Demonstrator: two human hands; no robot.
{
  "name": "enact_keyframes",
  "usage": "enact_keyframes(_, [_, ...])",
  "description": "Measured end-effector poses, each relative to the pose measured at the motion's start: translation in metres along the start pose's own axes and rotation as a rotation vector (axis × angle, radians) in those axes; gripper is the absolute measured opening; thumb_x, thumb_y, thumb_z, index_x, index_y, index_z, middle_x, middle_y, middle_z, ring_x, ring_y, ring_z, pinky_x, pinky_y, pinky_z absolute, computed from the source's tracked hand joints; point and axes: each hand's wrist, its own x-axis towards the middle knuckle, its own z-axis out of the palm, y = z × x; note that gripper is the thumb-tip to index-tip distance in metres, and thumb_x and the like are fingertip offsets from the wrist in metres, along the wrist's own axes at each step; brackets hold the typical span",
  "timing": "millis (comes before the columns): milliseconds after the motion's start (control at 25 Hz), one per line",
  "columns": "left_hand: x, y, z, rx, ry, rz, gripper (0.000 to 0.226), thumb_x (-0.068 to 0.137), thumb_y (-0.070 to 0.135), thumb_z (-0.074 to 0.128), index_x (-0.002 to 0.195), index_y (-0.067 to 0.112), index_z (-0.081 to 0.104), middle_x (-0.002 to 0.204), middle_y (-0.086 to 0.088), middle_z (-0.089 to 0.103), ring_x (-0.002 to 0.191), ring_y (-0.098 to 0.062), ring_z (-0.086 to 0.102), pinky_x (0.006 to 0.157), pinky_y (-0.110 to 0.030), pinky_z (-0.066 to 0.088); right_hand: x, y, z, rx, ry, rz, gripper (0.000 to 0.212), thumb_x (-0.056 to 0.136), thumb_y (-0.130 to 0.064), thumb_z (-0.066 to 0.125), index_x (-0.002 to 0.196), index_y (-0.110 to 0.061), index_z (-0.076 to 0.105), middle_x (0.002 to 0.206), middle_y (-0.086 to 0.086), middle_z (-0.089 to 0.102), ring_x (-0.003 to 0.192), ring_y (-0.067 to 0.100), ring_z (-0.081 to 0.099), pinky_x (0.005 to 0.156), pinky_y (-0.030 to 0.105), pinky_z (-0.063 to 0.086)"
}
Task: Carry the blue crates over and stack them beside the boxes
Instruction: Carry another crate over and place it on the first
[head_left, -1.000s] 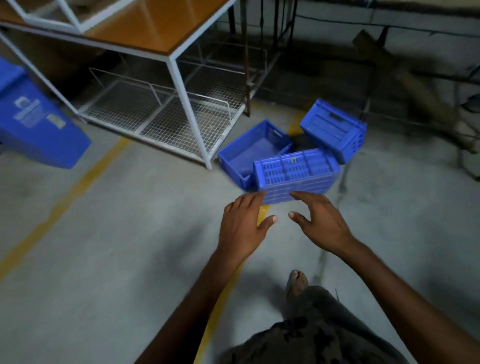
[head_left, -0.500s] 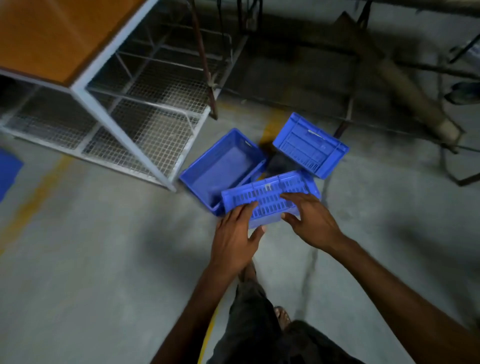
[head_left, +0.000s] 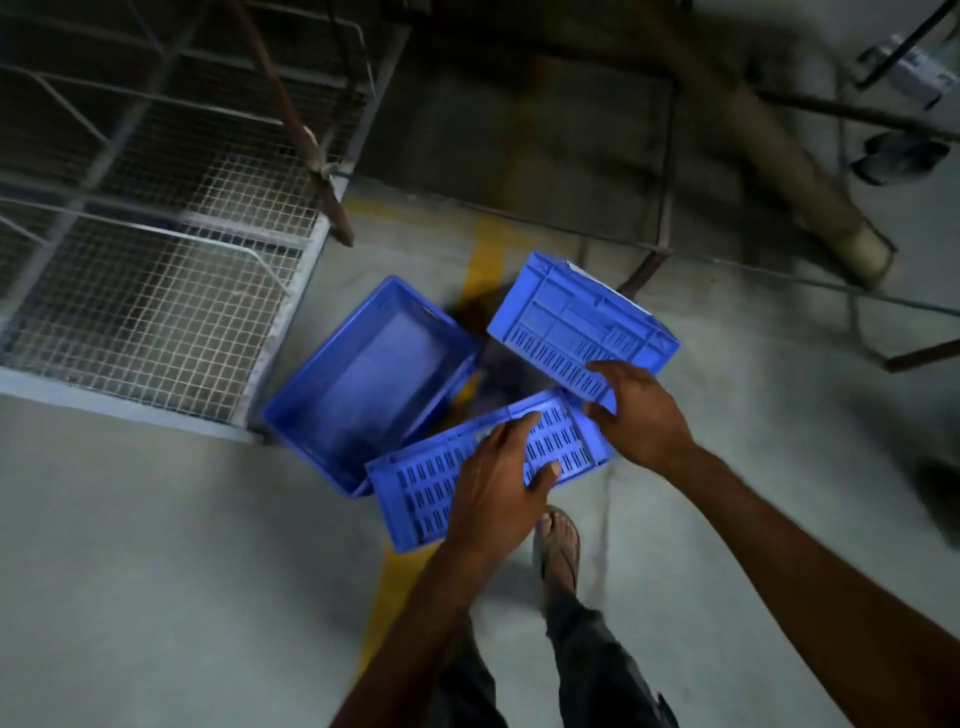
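- Reaching down for the slotted crate (head_left: 426, 493), we find it lying on its side on the floor (head_left: 156, 571), against the near corner of the open crate (head_left: 374, 374). We judge this to be the start of the first pickup, with nothing carried yet.
- Our left hand (head_left: 501, 483) lies on the upturned slotted wall, on the near side of the open crate. Its fingers are fairly straight and spread and the thumb is out to the right. It holds nothing and probably steadies the wall so the crate does not roll.
- Our right hand (head_left: 641, 410) is at that crate's end, to the right of the open crate, with thumb and fingers curved wide around the corner. We cannot tell whether it grips the plastic.
- With one hand at the middle and one at the end, we probably mean to tip the crate upright or lift it.
- A third crate (head_left: 566, 317) leans tilted just right of the open crate. Our right fingers overlap it in view, and we cannot say whether they touch it.
- A wire rack (head_left: 156, 291) stands close on the left of the open crate.
- No boxes are in sight, so the stacking spot must be elsewhere.
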Motion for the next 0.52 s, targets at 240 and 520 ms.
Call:
enact_keyframes(240, [0.133,-0.013,0.080,-0.188,0.019,-0.113,0.066,0.090,0.035,0.065,0.150,0.021,0.040,0.149,0.000,0.050,0.137,-0.021,0.045,0.108,-0.035,0.039,0.166,0.093,0.046,-0.253,-0.024,0.118,0.086,0.085,-0.033,0.071,0.155,-0.013,0.025,0.159,0.012,0.027,0.144,0.035,0.029,0.112,0.052,0.031])
enact_keyframes(520, [0.205,-0.010,0.125,-0.161,-0.036,-0.086,0.069,0.094,0.026,0.065,0.154,0.017,0.033,0.153,-0.007,0.044,0.141,-0.024,0.040,0.111,-0.039,0.039,0.220,0.127,0.053,-0.107,-0.056,0.166,0.055,0.079,-0.021,0.072,0.130,-0.017,0.050,0.119,0.017,0.066,0.112,0.038,0.063,0.090,0.042,0.051])
